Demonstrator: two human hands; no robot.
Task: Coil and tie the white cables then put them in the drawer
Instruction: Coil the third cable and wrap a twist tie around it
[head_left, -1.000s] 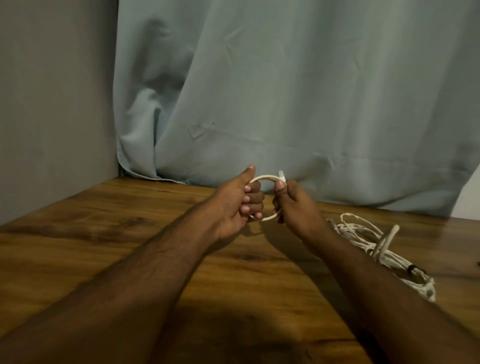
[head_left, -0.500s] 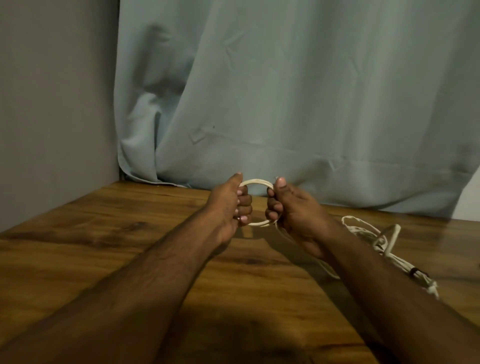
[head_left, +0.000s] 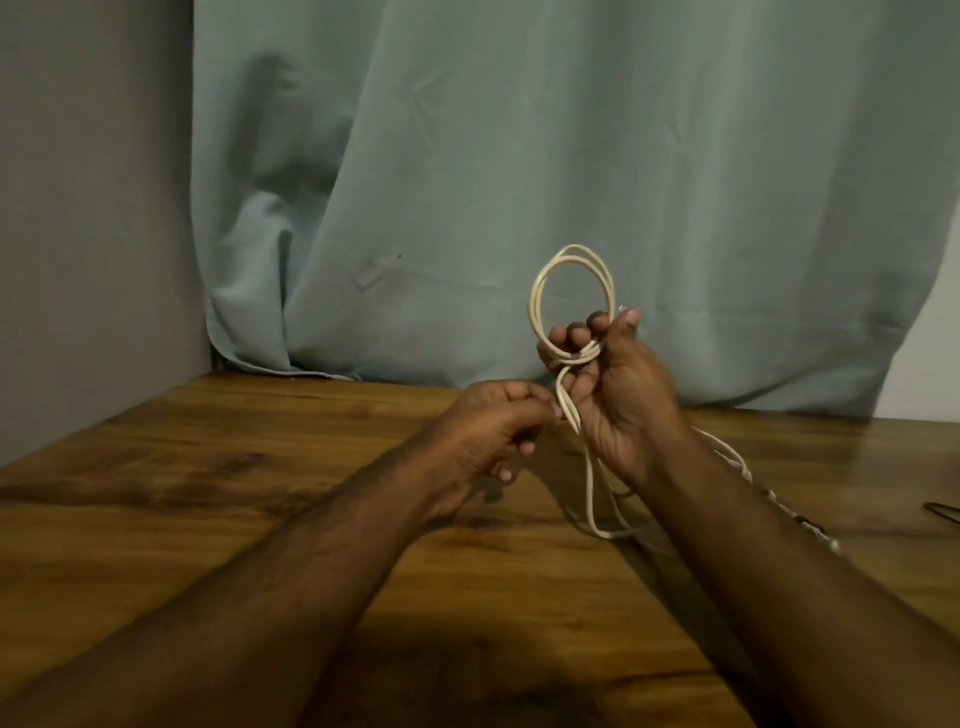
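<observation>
A white cable (head_left: 536, 301) forms a small upright coil of two or three loops above the wooden table (head_left: 260, 499). My right hand (head_left: 618, 395) grips the bottom of that coil, raised above the table. Loose strands hang from it down to the tabletop. My left hand (head_left: 488, 431) is lower and to the left, its fingertips pinching the hanging strand just under the coil. More white cable (head_left: 732, 457) lies on the table behind my right forearm, mostly hidden by it. No drawer is in view.
A pale blue curtain (head_left: 519, 182) hangs along the table's back edge. A grey wall (head_left: 93, 208) closes the left side. A dark thin object (head_left: 943, 512) lies at the right edge of the table.
The coil was held low between both hands. Now my right hand has lifted it upright with more loops, and my left hand has dropped to the hanging strand.
</observation>
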